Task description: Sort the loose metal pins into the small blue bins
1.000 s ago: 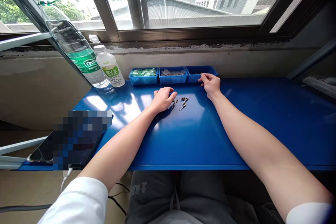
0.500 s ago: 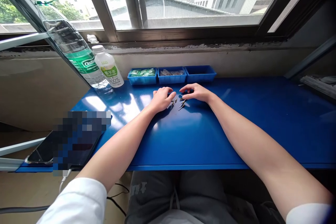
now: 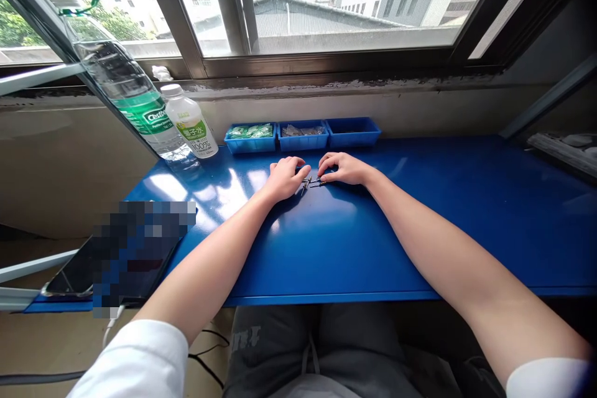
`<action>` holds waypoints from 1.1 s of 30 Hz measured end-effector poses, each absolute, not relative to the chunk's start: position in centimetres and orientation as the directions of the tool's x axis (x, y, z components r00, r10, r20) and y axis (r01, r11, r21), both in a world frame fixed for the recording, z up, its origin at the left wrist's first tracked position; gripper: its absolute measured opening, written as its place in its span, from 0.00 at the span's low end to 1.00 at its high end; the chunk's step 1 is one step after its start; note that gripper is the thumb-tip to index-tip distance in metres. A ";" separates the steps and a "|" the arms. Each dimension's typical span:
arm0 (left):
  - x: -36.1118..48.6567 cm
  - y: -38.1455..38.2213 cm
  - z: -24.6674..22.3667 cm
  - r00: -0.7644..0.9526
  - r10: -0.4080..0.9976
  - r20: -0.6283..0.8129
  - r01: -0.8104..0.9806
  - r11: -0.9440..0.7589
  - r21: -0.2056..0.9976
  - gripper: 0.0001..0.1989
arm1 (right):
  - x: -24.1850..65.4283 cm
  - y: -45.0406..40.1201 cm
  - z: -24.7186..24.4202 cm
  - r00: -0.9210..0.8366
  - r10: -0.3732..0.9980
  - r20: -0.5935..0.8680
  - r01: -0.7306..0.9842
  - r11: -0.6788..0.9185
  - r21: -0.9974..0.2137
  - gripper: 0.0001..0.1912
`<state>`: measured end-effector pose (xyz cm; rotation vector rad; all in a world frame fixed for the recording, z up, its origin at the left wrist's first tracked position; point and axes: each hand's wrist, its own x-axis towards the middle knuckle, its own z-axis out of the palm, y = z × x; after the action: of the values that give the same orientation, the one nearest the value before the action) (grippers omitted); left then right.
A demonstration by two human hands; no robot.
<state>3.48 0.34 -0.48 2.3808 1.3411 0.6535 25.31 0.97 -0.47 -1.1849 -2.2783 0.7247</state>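
Note:
On the blue table (image 3: 336,249), several small, thin, pointed metal pieces (image 3: 305,185), dark with brassy and silvery parts, lie between my two hands. My left hand (image 3: 285,178) rests palm down beside them, its thumb and fingers apart. From the other side, my right hand (image 3: 347,169) has its thumb and fingertips closed on a few more thin pointed metal pieces (image 3: 317,184), which stick out leftward near the tabletop. The fingertips partly hide how many are in this pinch.
Three blue bins stand along the wall: one with green packets (image 3: 252,131), one with greyish packets (image 3: 302,130), and a right bin (image 3: 353,138) with dark contents. A large water bottle (image 3: 135,93) and a smaller bottle (image 3: 191,124) stand left. A blurred-out dark device (image 3: 144,249) lies front left.
My right hand has come down slightly and its fingers have closed on the right-hand metal pieces, which now point left. My left hand has hardly moved. The view has shifted slightly.

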 end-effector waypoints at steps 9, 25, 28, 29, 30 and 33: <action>3.5 0.4 -0.4 0.458 0.860 0.223 0.711 -0.505 0.490 0.18 | 25.3 1.1 -0.9 -0.457 0.876 0.154 0.507 0.399 -0.764 0.12; 2.7 -0.1 0.1 0.565 0.763 0.313 0.505 -0.620 0.601 0.14 | 21.7 -0.8 -0.7 -0.264 0.900 0.348 0.466 0.434 -0.771 0.21; 2.9 0.2 -0.1 0.540 0.782 0.311 0.535 -0.604 0.591 0.15 | 21.4 -1.0 -0.9 -0.295 0.842 0.451 0.606 0.530 -0.593 0.16; 2.9 0.3 -0.2 0.525 0.791 0.313 0.548 -0.596 0.586 0.16 | 21.3 -1.1 -0.9 -0.307 0.820 0.483 0.636 0.555 -0.536 0.16; 3.0 0.3 -0.3 0.514 0.798 0.317 0.557 -0.591 0.583 0.16 | 21.2 -1.1 -0.9 -0.321 0.798 0.510 0.661 0.575 -0.483 0.15; 3.0 0.5 -0.6 0.511 0.795 0.326 0.556 -0.595 0.581 0.16 | 20.9 -1.3 -0.8 -0.383 0.746 0.544 0.704 0.617 -0.350 0.14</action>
<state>2.99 0.50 -0.63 2.3526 1.1142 0.8098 20.89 -1.27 -0.77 -1.1338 -2.1596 0.0794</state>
